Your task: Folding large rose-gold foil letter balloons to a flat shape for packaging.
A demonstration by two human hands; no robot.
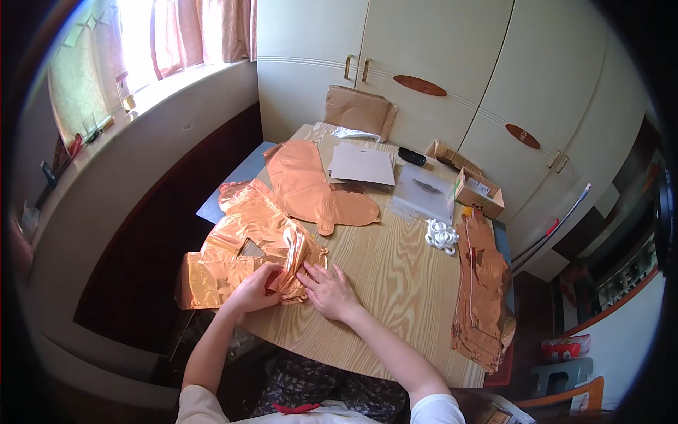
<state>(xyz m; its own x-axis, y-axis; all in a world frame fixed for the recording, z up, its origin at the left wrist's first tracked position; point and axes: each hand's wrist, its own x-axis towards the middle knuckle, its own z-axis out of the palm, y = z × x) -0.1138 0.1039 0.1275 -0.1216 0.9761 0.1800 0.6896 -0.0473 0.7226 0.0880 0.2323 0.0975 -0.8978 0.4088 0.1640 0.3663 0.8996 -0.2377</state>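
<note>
A shiny rose-gold foil balloon (233, 230), uninflated and wrinkled, lies across the near left of the table and hangs partly over its left edge. At its right end the foil is folded up into a ridge. My left hand (256, 290) is closed with fingers and thumb on that ridge's near left side. On the other side of the ridge, my right hand (330, 291) lies with fingers stretched out, their tips pressing the foil and the palm near the tabletop. Beyond it rests a second flat rose-gold foil balloon (298, 177), smoother and spread out.
Along the right edge of the wooden table (381, 275) lies a stack of folded rose-gold foil (480, 290). Near it are a white coiled bundle (441, 236), a clear plastic bag (424, 189) and a cardboard box (482, 191). White cards (363, 165) and a black object (412, 156) sit farther back.
</note>
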